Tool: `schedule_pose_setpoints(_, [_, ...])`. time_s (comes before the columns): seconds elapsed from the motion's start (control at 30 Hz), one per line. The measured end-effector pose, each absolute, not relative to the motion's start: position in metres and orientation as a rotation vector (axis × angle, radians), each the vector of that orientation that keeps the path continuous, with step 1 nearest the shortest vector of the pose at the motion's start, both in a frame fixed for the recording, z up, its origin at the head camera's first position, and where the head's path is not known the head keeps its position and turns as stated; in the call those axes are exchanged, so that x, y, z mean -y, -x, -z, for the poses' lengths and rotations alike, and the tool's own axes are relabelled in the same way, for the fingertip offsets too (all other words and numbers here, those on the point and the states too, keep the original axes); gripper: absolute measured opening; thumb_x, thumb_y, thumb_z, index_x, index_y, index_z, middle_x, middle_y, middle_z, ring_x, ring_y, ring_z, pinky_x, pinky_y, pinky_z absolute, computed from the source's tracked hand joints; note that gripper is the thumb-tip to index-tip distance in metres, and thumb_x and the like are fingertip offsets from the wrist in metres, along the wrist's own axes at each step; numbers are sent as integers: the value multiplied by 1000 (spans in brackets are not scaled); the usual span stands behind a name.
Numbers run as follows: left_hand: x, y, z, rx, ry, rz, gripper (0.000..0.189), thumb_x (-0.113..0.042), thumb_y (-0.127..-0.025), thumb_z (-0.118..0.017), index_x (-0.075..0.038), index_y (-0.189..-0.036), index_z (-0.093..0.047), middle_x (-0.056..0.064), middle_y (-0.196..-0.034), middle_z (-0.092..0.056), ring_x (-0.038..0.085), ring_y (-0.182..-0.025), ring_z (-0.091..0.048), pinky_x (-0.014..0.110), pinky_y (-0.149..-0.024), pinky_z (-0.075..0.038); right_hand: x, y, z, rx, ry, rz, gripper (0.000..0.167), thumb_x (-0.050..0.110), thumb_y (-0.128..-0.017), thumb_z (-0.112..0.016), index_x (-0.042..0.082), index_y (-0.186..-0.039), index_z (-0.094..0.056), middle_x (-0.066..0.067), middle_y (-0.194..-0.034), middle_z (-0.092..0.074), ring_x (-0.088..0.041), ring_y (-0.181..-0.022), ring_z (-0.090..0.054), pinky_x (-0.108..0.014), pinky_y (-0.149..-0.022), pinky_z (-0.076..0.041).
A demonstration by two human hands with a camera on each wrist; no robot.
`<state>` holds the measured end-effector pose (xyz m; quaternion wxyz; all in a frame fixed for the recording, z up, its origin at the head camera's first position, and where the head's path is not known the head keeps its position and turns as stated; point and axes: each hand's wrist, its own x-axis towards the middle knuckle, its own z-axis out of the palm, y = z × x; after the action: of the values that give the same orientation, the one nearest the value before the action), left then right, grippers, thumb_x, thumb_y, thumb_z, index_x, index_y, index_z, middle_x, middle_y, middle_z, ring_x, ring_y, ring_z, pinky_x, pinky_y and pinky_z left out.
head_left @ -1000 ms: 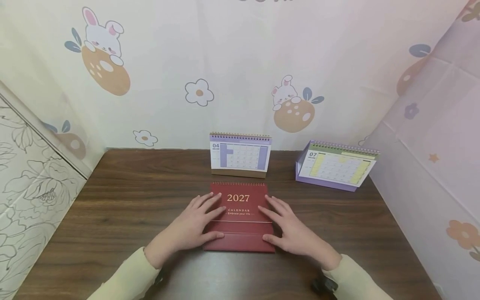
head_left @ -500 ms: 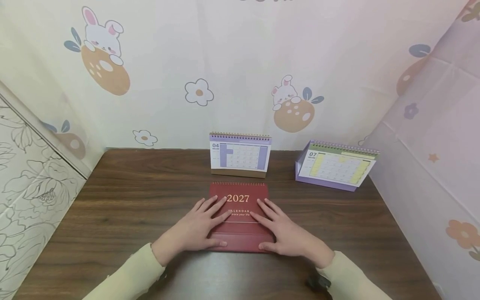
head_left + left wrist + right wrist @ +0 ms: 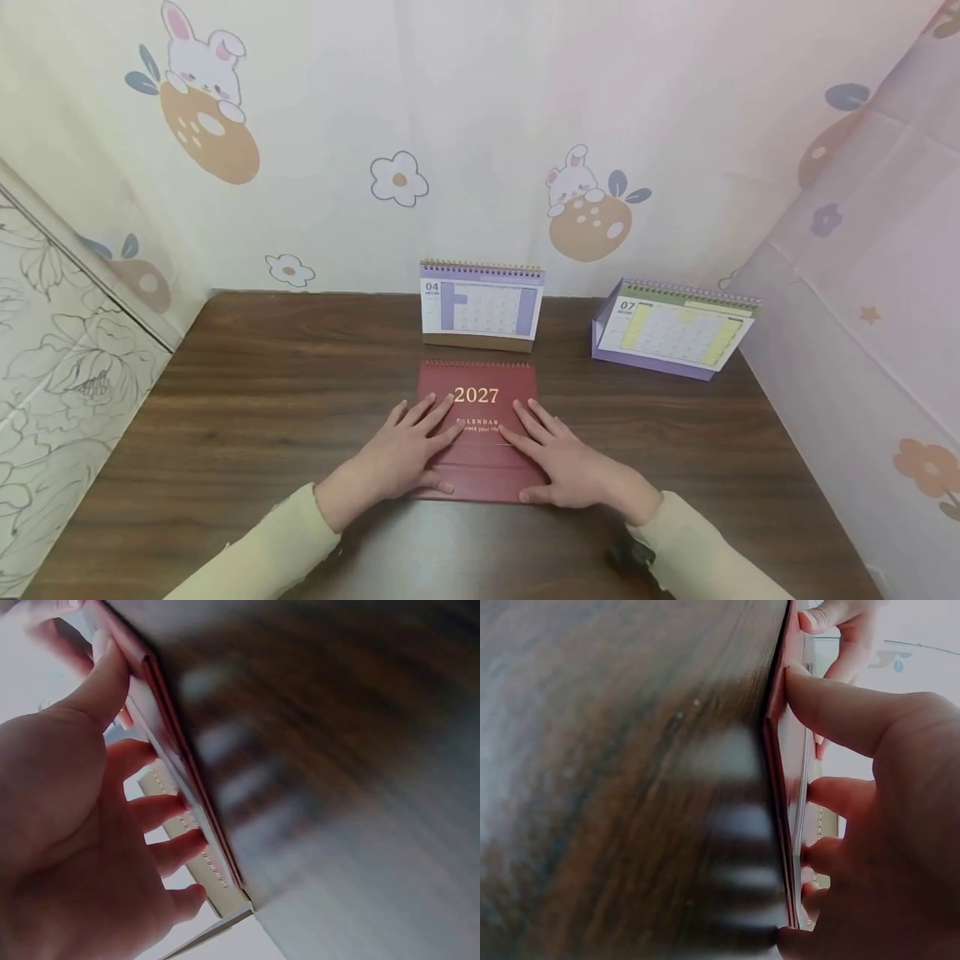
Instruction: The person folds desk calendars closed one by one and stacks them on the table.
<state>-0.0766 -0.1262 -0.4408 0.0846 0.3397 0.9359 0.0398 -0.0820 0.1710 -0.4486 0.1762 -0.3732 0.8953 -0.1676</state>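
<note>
A dark red desk calendar with gold "2027" lettering lies flat on the wooden table, its spiral binding at the far edge. From one side my left hand rests on its cover, fingers spread and thumb on the near strip. My right hand rests likewise on the opposite side, covering part of the print. The left wrist view shows the calendar's thin edge beneath the left fingers and thumb. In the right wrist view, the right thumb touches the calendar's near part, while the fingers reach along its side.
Behind the red calendar stands a purple-and-white desk calendar showing "04". Another standing calendar, showing "07" with green and yellow, is angled at the back right. A patterned curtain hangs beyond the dark wooden table.
Both hands have slid inward from the red calendar's sides and now lie farther over its cover. The calendars keep their places; the head view has tilted slightly.
</note>
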Motion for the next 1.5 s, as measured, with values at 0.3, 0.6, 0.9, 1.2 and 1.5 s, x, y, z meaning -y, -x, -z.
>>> schedule_pose_setpoints(0.3, [123, 80, 437, -2762, -994, -92, 87, -70, -82, -63, -21, -152, -44, 13, -162, -25, 39, -147, -22, 62, -111, -27, -169, 82, 441, -2540, 1019, 440, 84, 45, -89, -72, 13, -156, -33, -19, -165, -6, -39, -150, 1, -62, -113, -19])
schedule_pose_setpoints(0.6, [125, 82, 430, -2801, -1088, -148, 82, -67, -81, -69, -17, -144, -55, 15, -152, -41, 38, -136, -39, 54, -107, -36, -168, 85, 441, -2695, 1043, 439, 77, 49, -84, -77, 15, -148, -49, -13, -159, -32, -35, -146, -25, -51, -107, -38])
schedule_pose_setpoints(0.9, [136, 97, 429, -2966, -880, -342, 43, -50, -82, -79, -13, -104, -73, -3, -93, -53, 15, -81, -49, 35, -73, -49, -178, 102, 446, -3002, 855, 584, 20, 33, -86, -80, 19, -98, -72, 8, -93, -64, -9, -84, -57, -33, -75, -53])
schedule_pose_setpoints(1.2, [143, 108, 432, -2875, -445, -586, 34, -43, -84, -79, -16, -84, -58, -5, -73, -52, 13, -66, -49, 33, -59, -43, -179, 106, 450, -2860, 518, 625, 36, 42, -90, -73, 20, -68, -55, 5, -60, -46, -10, -55, -44, -29, -53, -37])
schedule_pose_setpoints(1.5, [143, 111, 434, -2768, -199, -657, 47, -46, -84, -78, -6, -100, -59, 1, -79, -59, 18, -69, -54, 35, -61, -46, -175, 106, 447, -2763, 477, 680, 38, 38, -91, -73, 17, -65, -55, 4, -55, -44, -10, -51, -43, -28, -50, -35])
